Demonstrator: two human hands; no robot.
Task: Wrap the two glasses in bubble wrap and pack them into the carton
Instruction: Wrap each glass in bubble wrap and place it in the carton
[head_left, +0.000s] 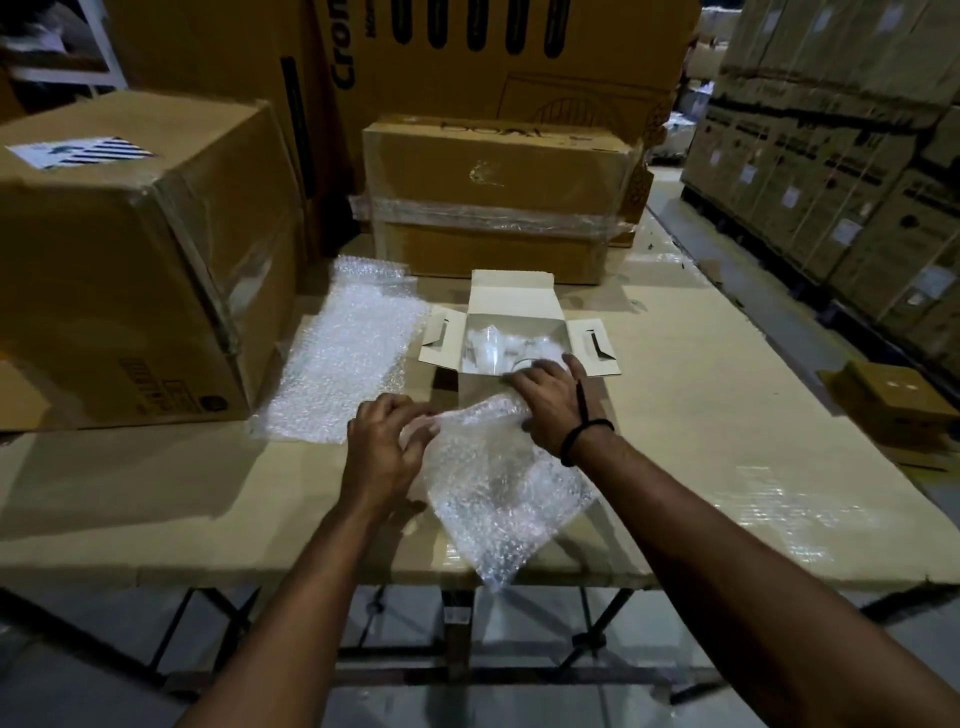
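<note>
A small white carton (511, 299) stands open on the cardboard-covered table, flaps spread, with a clear glass (491, 345) lying inside it. In front of the carton, both my hands work a sheet of bubble wrap (493, 493) that hangs toward the table's near edge. My left hand (384, 441) grips the wrap's left end, fingers curled round it. My right hand (550, 400) lies over the wrap's top end, at the carton's front wall, fingers curled on it. What is inside the wrap is hidden. A second bubble wrap sheet (348, 353) lies flat left of the carton.
A big brown box (130, 249) stands at the left, a taped brown box (498, 202) behind the carton. A small brown box (893, 395) sits at the table's right edge. Stacked cartons (841, 156) line the right side. The table's near edge (311, 577) is close.
</note>
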